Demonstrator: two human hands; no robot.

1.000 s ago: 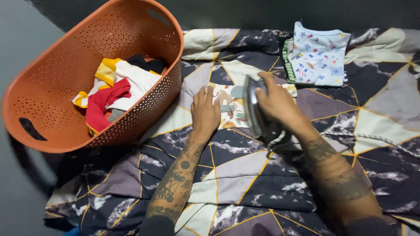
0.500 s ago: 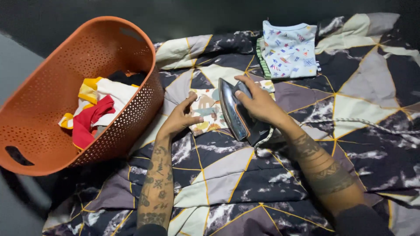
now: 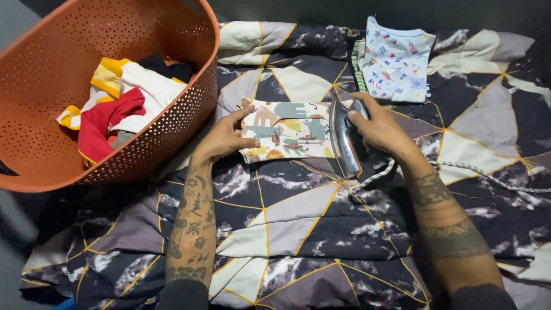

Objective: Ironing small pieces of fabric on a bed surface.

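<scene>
My left hand (image 3: 222, 138) pinches the left edge of a small folded cloth with an animal print (image 3: 287, 131), which lies flat on the patterned blanket (image 3: 304, 229). On the cloth's right side, my right hand (image 3: 379, 127) grips the handle of a dark clothes iron (image 3: 344, 143), tilted up so its shiny soleplate faces left. The iron's braided cord (image 3: 482, 172) trails off to the right.
An orange perforated laundry basket (image 3: 189, 120) stands at the left, holding red, yellow and white clothes (image 3: 112, 109). A folded light-blue printed garment (image 3: 396, 60) rests at the top on a green-striped one. Dark floor borders the blanket at left.
The iron has moved right, off the cloth, and more of the printed cloth shows. My left hand went from lying flat on the cloth to pinching its left edge.
</scene>
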